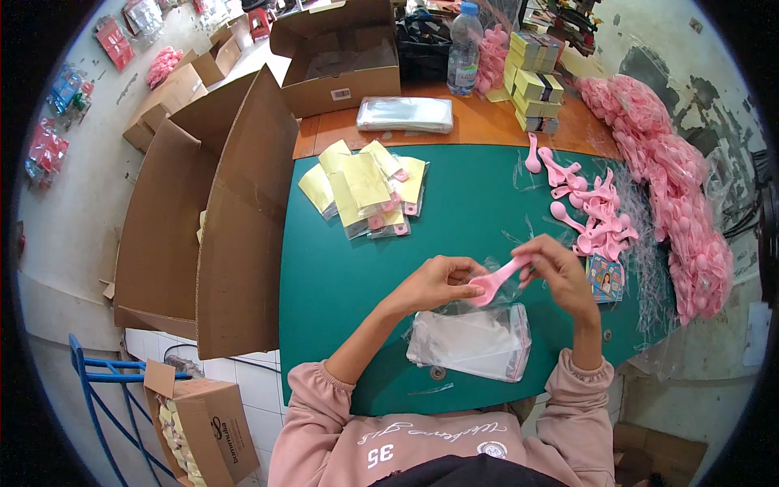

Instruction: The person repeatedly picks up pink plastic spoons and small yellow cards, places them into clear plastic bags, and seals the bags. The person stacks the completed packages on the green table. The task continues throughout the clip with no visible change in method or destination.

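In front of my chest, my right hand [561,274] pinches the handle end of a pink plastic spoon [490,285], which slants down toward the left. The fingers of my left hand [438,284] are closed on a thin clear plastic bag [510,290] around the spoon's bowl, with the thumb at the bowl's edge. How far the spoon is inside the bag is hard to make out. Just below my hands lies a stack of clear flat bags [466,345]. Right of my right hand sit small printed cards [605,278] and a pile of loose pink spoons [599,215].
Packed bags with yellow cards [361,183] lie far left on the green table [341,325]. A large open carton [243,211] stands along its left edge. At the back are a bundle of clear bags [404,114], a water bottle [464,53] and card stacks [535,85]. Bagged pink spoons [673,178] line the right.
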The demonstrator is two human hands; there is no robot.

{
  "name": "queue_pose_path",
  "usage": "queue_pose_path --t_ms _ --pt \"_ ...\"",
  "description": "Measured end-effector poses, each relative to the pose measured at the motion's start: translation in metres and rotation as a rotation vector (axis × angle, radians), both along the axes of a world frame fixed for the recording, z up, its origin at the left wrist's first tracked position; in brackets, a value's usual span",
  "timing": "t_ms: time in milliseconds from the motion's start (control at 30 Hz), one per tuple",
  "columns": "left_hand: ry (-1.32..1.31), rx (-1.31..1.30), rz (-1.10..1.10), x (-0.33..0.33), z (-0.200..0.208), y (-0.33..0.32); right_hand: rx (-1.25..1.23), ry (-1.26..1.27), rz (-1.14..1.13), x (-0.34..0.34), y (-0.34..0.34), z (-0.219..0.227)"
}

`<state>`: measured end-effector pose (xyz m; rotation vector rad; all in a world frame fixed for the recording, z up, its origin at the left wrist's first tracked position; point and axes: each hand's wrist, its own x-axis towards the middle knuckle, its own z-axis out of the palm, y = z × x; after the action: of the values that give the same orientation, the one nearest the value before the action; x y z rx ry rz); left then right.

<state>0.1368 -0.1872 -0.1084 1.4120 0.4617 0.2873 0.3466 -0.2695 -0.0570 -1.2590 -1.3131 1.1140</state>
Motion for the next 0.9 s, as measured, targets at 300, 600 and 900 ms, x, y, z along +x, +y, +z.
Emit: queue_pose_path --t_ms 300,600,900 --pt "-0.037 -0.106 -0.079 -0.004 0.011 -0.001 0.018 0.016 -0.177 -0.024 -0.01 -0.016" --pt "0.064 -0.162 -0.064 -0.004 0.017 -0.005 0.208 -0.34 -0.01 -0.045 -0.032 -0.023" --pt "-0.007 -0.169 -0.022 -0.005 0.03 0.0 -0.063 -1.436 -1.021 0.133 -0.078 -0.051"
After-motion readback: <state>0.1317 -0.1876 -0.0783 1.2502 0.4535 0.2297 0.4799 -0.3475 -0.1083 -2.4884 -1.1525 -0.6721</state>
